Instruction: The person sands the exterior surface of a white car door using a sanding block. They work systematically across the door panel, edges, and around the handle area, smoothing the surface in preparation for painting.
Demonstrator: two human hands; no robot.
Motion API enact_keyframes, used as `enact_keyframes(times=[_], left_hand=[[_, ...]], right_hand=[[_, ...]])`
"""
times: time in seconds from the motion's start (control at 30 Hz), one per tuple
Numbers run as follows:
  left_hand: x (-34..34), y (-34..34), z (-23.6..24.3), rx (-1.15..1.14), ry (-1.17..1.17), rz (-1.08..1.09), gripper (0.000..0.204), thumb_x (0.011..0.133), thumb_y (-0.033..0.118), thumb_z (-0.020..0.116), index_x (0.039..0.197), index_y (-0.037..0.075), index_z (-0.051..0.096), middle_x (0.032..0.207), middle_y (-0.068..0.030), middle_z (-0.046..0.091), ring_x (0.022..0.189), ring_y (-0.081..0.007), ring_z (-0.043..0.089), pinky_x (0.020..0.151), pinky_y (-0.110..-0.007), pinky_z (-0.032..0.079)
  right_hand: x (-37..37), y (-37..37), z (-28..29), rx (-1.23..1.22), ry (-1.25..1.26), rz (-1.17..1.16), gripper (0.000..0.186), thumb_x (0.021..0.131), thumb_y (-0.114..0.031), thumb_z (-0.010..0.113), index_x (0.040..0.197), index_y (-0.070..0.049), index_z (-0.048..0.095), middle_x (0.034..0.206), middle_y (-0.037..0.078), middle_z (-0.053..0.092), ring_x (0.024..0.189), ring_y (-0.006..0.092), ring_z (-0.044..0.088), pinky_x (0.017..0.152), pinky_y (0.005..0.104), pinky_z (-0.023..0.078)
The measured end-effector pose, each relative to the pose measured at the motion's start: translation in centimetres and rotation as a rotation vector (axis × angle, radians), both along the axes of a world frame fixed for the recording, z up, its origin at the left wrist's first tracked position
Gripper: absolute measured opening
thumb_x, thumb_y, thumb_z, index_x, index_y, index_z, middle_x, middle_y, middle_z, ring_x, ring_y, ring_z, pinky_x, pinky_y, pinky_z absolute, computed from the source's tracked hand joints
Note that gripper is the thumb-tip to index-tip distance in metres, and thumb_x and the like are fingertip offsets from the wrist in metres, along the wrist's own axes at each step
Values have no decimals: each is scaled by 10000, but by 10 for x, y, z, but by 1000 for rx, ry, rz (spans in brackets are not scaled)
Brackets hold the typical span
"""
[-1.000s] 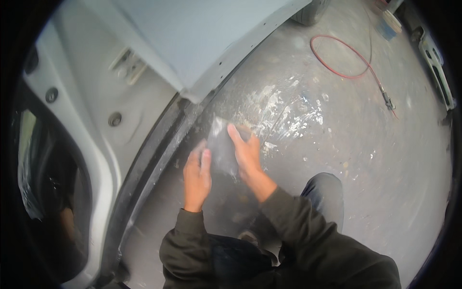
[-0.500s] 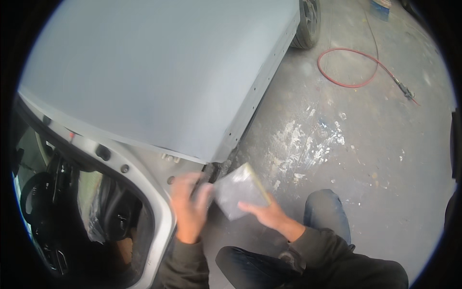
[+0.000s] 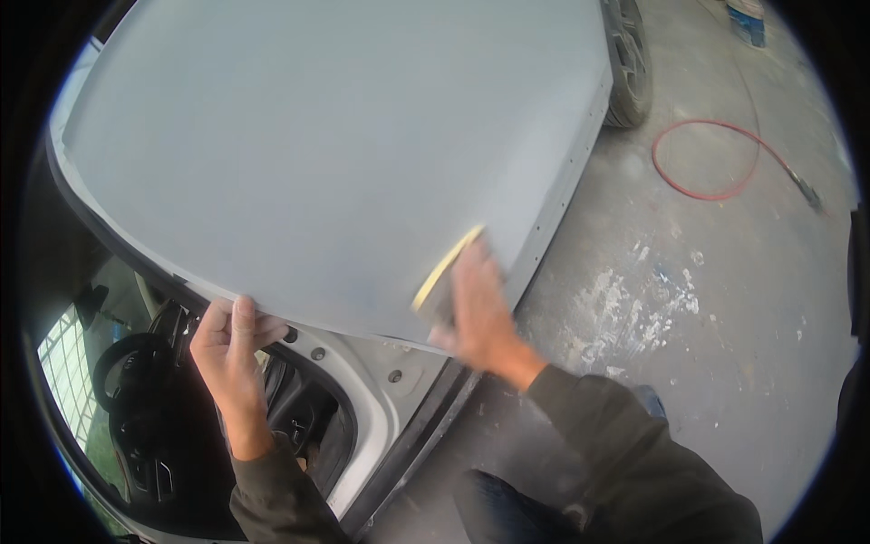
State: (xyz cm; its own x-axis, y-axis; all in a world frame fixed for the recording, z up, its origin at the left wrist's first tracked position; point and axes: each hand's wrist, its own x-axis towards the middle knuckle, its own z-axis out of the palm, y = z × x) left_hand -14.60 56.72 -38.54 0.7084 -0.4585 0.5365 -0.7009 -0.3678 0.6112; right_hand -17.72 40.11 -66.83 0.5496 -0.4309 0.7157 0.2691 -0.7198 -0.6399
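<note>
A large matte-grey car door (image 3: 299, 163) fills the upper middle of the view. My right hand (image 3: 480, 317) holds a sanding pad (image 3: 444, 272) with a yellow edge and a grey face against the door surface, close to its near right corner. Motion blurs the hand and pad a little. At the door's near edge, to the left, my left hand (image 3: 234, 349) is closed with the thumb up and the fingers curled at the rim. Part of its grip is hidden.
Below the door edge, the car's opening shows a silver frame (image 3: 372, 390), a black steering wheel (image 3: 136, 363) and dark trim. A wheel (image 3: 630, 68) stands at the door's far right. On the paint-spotted floor (image 3: 580, 435) lie a red hose (image 3: 698, 197) and a blue-and-white bucket (image 3: 748, 23).
My right hand has brought the sanding pad up from beside the corner onto the door surface. My left hand has moved left and taken the door's edge. The whole view has shifted.
</note>
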Motion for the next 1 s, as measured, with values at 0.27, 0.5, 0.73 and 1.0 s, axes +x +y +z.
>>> enact_keyframes(times=[0.27, 0.5, 0.73, 1.0], left_hand=[[12, 0, -7, -27, 88, -55, 313, 1082, 251, 629, 1012, -51, 674, 891, -120, 724, 735, -181, 728, 677, -282, 609], [12, 7, -2, 21, 52, -43, 303, 1091, 241, 610, 1027, -51, 666, 904, -127, 728, 742, -190, 733, 666, -283, 611], [10, -4, -3, -7, 50, -148, 291, 1094, 221, 601, 988, -46, 647, 901, -150, 739, 748, -211, 752, 684, -296, 629], [14, -2, -5, 4, 67, -105, 326, 1087, 257, 623, 995, -53, 664, 919, -144, 745, 761, -195, 749, 679, -276, 619]], right_hand=[[20, 77, 30, 247, -154, -234, 1036, 1018, -636, 473, 1586, 173, 162, 1684, 377, 131, 1576, 522, 145, 1291, 588, 127], [-6, 82, 6, -103, -164, 31, 1046, 983, -722, 480, 1528, 160, 336, 1619, 405, 284, 1528, 559, 270, 1242, 633, 230], [-28, 47, -47, -215, -105, -10, 948, 996, -686, 479, 1532, 94, 424, 1618, 302, 394, 1530, 448, 355, 1252, 557, 278], [-12, 37, -13, -229, -163, -25, 874, 995, -628, 528, 1526, 63, 458, 1603, 264, 445, 1512, 422, 402, 1247, 524, 301]])
